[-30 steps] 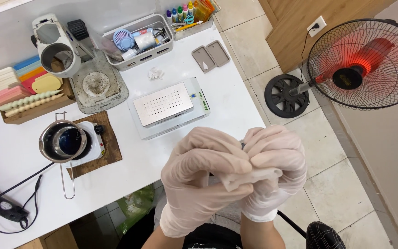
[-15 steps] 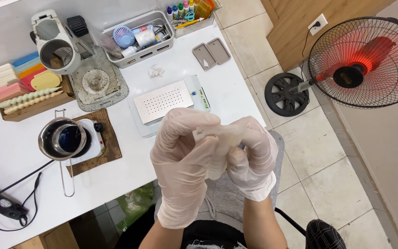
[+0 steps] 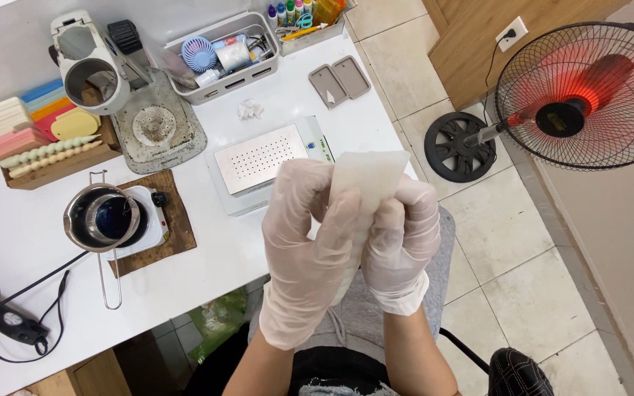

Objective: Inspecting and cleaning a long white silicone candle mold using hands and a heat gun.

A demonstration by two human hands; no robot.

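Pale sheet [image 3: 367,176] now unfolded, raised

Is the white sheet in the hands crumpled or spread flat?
Mostly spread flat: the white sheet stands up with straight edges above the left hand and right hand; its lower part is hidden.

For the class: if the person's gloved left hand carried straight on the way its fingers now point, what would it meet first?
The left hand points up the picture toward the table, gripping a translucent white sheet together with the right hand. Straight on lies the flat metal perforated plate; probably met first, though height above it is unclear.
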